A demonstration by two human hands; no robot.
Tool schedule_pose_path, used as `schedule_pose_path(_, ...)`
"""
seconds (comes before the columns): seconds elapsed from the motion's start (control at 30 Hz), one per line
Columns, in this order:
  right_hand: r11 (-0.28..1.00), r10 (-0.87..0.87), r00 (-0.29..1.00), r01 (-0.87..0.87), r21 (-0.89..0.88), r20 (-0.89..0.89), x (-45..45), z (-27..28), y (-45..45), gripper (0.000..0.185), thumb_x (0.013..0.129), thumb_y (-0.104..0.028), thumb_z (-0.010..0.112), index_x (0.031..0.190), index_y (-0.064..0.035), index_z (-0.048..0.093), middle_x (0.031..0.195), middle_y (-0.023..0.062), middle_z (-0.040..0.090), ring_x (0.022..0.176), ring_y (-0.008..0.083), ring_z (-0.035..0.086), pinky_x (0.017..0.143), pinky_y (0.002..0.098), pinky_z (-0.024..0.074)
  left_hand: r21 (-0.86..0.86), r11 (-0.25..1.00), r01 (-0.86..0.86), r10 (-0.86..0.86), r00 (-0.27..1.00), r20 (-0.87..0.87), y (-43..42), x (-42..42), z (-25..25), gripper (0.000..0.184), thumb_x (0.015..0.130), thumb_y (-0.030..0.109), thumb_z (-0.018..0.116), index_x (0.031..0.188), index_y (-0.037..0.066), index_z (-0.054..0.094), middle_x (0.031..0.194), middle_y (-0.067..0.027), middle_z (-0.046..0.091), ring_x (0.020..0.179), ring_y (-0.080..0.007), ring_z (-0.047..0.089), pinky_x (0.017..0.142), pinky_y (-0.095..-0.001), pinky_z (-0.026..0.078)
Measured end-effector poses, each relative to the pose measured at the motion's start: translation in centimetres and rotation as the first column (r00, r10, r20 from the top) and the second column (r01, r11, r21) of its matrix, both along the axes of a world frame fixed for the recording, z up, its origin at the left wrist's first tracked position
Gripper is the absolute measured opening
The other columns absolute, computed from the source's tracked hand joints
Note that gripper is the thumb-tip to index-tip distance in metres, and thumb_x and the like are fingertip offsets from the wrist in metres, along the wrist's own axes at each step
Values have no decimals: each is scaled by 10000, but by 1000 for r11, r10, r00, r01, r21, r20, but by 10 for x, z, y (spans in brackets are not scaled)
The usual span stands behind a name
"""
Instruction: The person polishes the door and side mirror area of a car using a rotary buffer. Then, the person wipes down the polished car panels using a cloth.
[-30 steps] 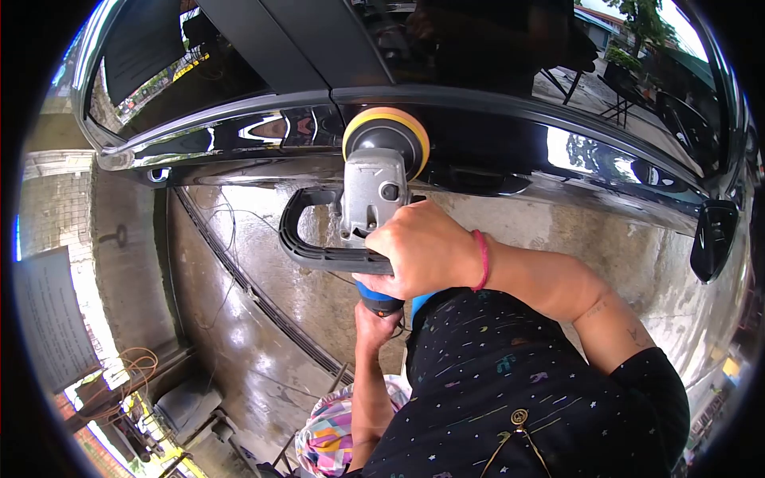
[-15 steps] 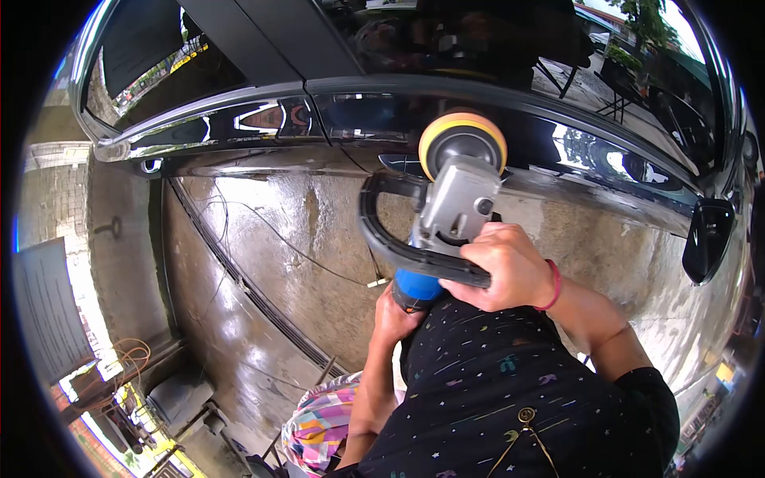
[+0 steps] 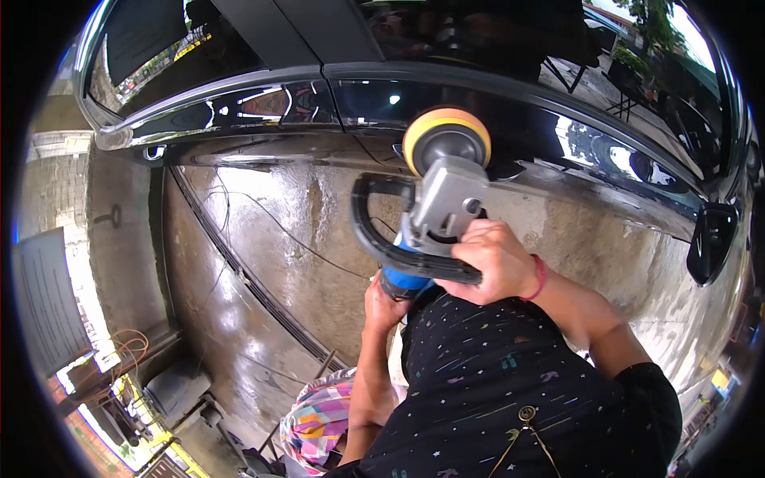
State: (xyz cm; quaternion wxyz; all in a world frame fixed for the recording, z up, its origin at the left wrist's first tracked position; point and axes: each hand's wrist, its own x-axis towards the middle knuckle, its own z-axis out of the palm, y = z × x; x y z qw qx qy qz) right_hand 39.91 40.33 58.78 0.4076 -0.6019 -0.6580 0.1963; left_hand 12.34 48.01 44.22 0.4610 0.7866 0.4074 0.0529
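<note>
A polisher (image 3: 448, 199) with a silver head, blue body and round yellow-edged pad (image 3: 448, 135) lies against or very near the side of a glossy black car (image 3: 526, 119); the exact contact is hard to see. My right hand (image 3: 498, 263), with a pink band at the wrist, is wrapped round the end of the polisher's black loop handle (image 3: 382, 239). Lower down, my left hand (image 3: 384, 307) grips the rear of the blue body, its fingers partly hidden behind the tool.
The car's side mirror (image 3: 712, 243) juts out at the right. A thin cable (image 3: 299, 243) crosses the wet concrete floor (image 3: 319, 207), where a drain channel (image 3: 263, 299) runs diagonally. Checked cloth (image 3: 323, 414) shows at the bottom, with a grey object (image 3: 177, 390) at lower left.
Both hands and the polisher first moved right along the car with the tool tilting, then shifted slightly back left. Both hands have kept their hold.
</note>
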Motion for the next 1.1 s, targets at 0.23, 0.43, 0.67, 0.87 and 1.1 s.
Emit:
schedule_pose_path(0.23, 985, 123, 992, -122, 119, 0, -37, -27, 73, 370, 776, -384, 783, 644, -85, 608, 599, 113, 622, 580, 355, 627, 634, 435, 497, 161, 980, -113, 104, 993, 63, 53, -47, -22, 332, 724, 187, 808, 1004, 36, 715, 970, -197, 739, 928, -406, 710, 829, -452, 560)
schedule_pose_path(0.43, 979, 113, 993, -107, 172, -24, -45, -39, 77, 354, 712, -319, 825, 645, -85, 567, 597, 88, 590, 592, 320, 604, 639, 414, 463, 215, 971, -103, 83, 991, 103, 69, -51, -21, 289, 716, 186, 807, 954, 42, 733, 889, -185, 747, 851, -396, 724, 775, -447, 569)
schedule_pose_path(0.67, 991, 15, 1000, -13, 130, -22, -26, -46, 16, 347, 705, -364, 798, 665, -81, 600, 616, 96, 602, 625, 310, 631, 707, 404, 503, 233, 968, 96, -69, 990, -123, 62, -49, -38, 384, 710, 256, 827, 1023, 63, 718, 1041, -176, 718, 1011, -407, 672, 893, -469, 557)
schedule_pose_path(0.87, 978, 20, 998, -7, 208, -58, -48, -60, 38, 340, 717, -342, 801, 665, -71, 602, 639, 101, 623, 642, 308, 640, 723, 398, 505, 323, 938, 125, -89, 988, -123, 99, -72, -43, 403, 715, 259, 817, 1042, 46, 720, 1019, -190, 726, 947, -425, 688, 853, -488, 564)
schedule_pose_path(1.1, 962, 71, 988, -31, 271, -137, -92, -85, 96, 345, 741, -351, 800, 658, -101, 577, 645, 96, 632, 659, 299, 644, 697, 393, 481, 378, 924, 65, -81, 996, 26, 156, -100, -18, 269, 755, 226, 823, 934, 44, 736, 868, -157, 754, 818, -383, 727, 748, -461, 567)
